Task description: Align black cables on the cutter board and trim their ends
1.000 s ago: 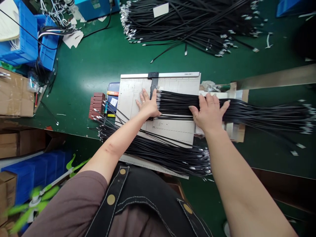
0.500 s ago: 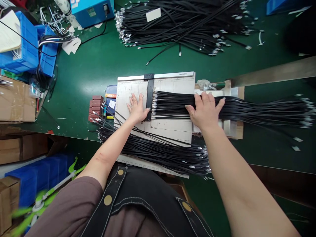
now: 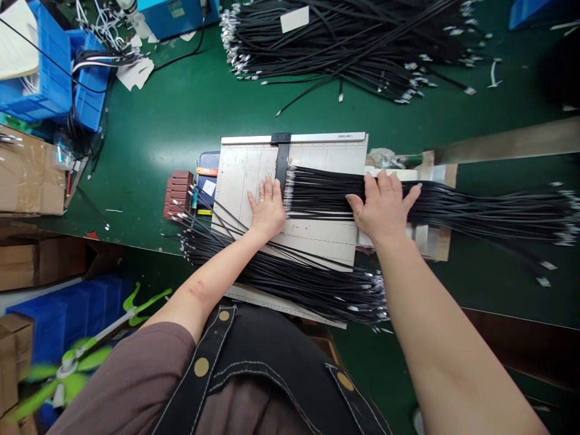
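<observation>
My right hand (image 3: 383,205) lies flat with fingers spread over a row of black cables (image 3: 326,187), pressing them on the white board (image 3: 244,163). Their metal-tipped left ends line up along a black crossbar (image 3: 283,160). Beside that bar, my left hand (image 3: 267,210) rests with fingers stretched out, covering the bar's near end. A second bundle of black cables (image 3: 290,278) lies across the board's near part, under my left forearm. The cables' right ends trail past the board over the green table.
A large heap of black cables (image 3: 353,48) lies at the back, with a white label (image 3: 294,19) on top. Blue bins (image 3: 49,78) and a blue box (image 3: 172,15) stand at the back left. A brown slotted block (image 3: 179,193) sits left of the board. A green fan (image 3: 67,365) is below left.
My left hand has shifted right and toward me, onto the near end of the crossbar, its fingers closer together. My right hand stays on the cables. The view has shifted slightly.
</observation>
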`<state>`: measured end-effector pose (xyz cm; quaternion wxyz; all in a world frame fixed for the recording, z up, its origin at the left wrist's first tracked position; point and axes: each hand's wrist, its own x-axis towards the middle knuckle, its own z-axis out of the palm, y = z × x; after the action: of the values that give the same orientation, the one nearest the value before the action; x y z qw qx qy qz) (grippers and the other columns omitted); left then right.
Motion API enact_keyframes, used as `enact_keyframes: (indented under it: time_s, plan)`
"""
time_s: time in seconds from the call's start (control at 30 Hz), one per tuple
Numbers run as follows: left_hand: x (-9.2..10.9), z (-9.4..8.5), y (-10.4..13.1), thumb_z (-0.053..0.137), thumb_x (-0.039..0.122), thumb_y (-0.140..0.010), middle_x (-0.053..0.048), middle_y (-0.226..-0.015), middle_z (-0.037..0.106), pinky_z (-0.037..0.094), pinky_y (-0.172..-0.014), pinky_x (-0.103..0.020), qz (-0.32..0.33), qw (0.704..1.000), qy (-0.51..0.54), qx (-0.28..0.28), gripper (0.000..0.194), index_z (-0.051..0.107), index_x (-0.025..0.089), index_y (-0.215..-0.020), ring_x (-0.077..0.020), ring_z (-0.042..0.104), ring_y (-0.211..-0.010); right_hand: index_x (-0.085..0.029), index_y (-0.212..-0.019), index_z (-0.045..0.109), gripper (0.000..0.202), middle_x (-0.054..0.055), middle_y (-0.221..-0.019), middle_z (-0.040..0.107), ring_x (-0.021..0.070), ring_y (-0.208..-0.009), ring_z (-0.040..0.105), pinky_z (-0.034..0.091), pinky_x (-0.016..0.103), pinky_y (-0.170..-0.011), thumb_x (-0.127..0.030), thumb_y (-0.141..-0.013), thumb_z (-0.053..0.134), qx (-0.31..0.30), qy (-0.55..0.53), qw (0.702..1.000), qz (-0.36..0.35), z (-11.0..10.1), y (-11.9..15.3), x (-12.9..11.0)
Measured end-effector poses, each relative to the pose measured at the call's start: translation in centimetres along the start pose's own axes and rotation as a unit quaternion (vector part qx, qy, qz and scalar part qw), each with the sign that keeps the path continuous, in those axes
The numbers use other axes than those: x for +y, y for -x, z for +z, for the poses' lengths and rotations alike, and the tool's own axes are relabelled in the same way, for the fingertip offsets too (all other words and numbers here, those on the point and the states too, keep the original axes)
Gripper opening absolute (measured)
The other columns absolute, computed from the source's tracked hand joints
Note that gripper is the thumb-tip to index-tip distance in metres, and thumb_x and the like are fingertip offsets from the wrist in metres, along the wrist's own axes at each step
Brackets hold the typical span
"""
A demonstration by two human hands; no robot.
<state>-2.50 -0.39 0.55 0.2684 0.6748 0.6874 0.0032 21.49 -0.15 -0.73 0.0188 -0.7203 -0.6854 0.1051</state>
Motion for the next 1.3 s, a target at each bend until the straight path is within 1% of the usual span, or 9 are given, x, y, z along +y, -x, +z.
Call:
enact_keyframes:
  time_s: [0.2,0.3,0.43,0.67,0.77,0.83,0.97,1.1,1.3]
  plan:
    - [-1.1,-2.2,0.2,0.038,0.023,-0.094,-0.003,-0.171,0.009,0.006,-0.125,-0.050,-0.024,0.997,0.066,-0.017,0.071,0.017,0.030,-0.161,-0.0153,0.006,-0.157,-0.009,-0.152,0.039,0.065,0.023,-0.159,0.034,0.0365,-0.148,0.026,0.012,0.069,-0.117,-0.048,-0.101,0.029,0.005,-0.005,1.000,0.001,0.3,-0.1,0.2]
    - [-1.3,-2.7,0.4,0.054,0.036,-0.091,-0.008,-0.171,-0.001,0.002,-0.124,-0.052,-0.001,0.997,0.066,-0.030,0.082,0.015,0.026,-0.162,-0.0234,-0.001,-0.158,-0.008,-0.152,0.039,0.067,0.022,-0.160,0.032,0.0361,-0.148,0.025,0.011,0.068,-0.117,-0.050,-0.102,0.027,0.005,-0.007,1.000,-0.001,0.4,-0.1,0.1]
    - [-1.1,-1.8,0.4,0.071,0.053,-0.078,-0.015,-0.170,-0.010,-0.005,-0.121,-0.058,0.033,0.998,0.032,-0.051,0.108,0.010,0.023,-0.162,-0.0342,-0.008,-0.156,-0.007,-0.152,0.039,0.067,0.021,-0.160,0.032,0.0356,-0.148,0.024,0.010,0.068,-0.118,-0.050,-0.102,0.024,-0.003,-0.002,1.000,0.006,0.0,-0.1,-0.1]
    - [-1.6,-1.3,0.1,0.070,0.053,-0.081,-0.014,-0.171,-0.006,-0.001,-0.123,-0.056,-0.003,0.999,0.013,-0.042,0.103,0.013,0.026,-0.161,-0.0303,-0.004,-0.157,-0.006,-0.151,0.041,0.069,0.022,-0.159,0.034,0.0361,-0.147,0.026,0.011,0.068,-0.118,-0.051,-0.101,0.022,0.003,-0.004,1.000,0.001,-0.1,0.0,-0.1]
    - [-0.9,-2.0,0.0,0.071,0.057,-0.080,-0.018,-0.170,-0.008,0.002,-0.122,-0.061,0.035,0.999,-0.003,-0.038,0.107,0.012,0.022,-0.162,-0.0362,-0.002,-0.156,-0.007,-0.149,0.043,0.070,0.023,-0.157,0.037,0.0370,-0.145,0.029,0.012,0.069,-0.117,-0.053,-0.101,0.023,0.031,-0.006,0.999,-0.007,0.8,-0.2,0.2]
    - [0.4,-1.9,-0.7,0.065,0.064,-0.082,-0.019,-0.170,-0.005,0.003,-0.121,-0.063,0.101,0.994,-0.041,-0.012,0.105,0.014,0.018,-0.162,-0.0387,-0.002,-0.156,-0.007,-0.148,0.046,0.070,0.024,-0.155,0.040,0.0381,-0.144,0.032,0.013,0.070,-0.115,-0.054,-0.100,0.026,0.056,-0.012,0.998,-0.018,1.6,-0.4,0.5]
    - [3.5,-0.8,-2.7,0.045,0.074,-0.088,-0.016,-0.169,0.014,0.003,-0.124,-0.060,0.199,0.969,-0.135,0.049,0.096,0.024,0.013,-0.160,-0.0352,0.008,-0.156,-0.006,-0.144,0.050,0.066,0.027,-0.152,0.043,0.0399,-0.141,0.037,0.015,0.071,-0.113,-0.052,-0.100,0.034,0.094,-0.011,0.995,-0.032,2.8,-1.0,1.0]
    - [4.3,0.2,-3.9,0.036,0.077,-0.090,-0.015,-0.167,0.025,0.011,-0.124,-0.059,0.188,0.965,-0.173,0.062,0.095,0.029,0.011,-0.158,-0.0335,0.018,-0.154,-0.007,-0.143,0.052,0.063,0.026,-0.151,0.045,0.0387,-0.140,0.038,0.015,0.071,-0.113,-0.050,-0.100,0.035,0.103,-0.003,0.994,-0.035,2.4,-1.3,0.8]
    - [4.4,0.5,-4.1,0.035,0.075,-0.091,-0.016,-0.166,0.024,0.012,-0.124,-0.060,0.180,0.964,-0.180,0.074,0.094,0.028,0.008,-0.158,-0.0354,0.018,-0.154,-0.010,-0.148,0.047,0.065,0.022,-0.157,0.037,0.0374,-0.145,0.030,0.014,0.070,-0.114,-0.052,-0.101,0.031,0.132,-0.007,0.991,-0.002,1.7,-1.6,0.8]
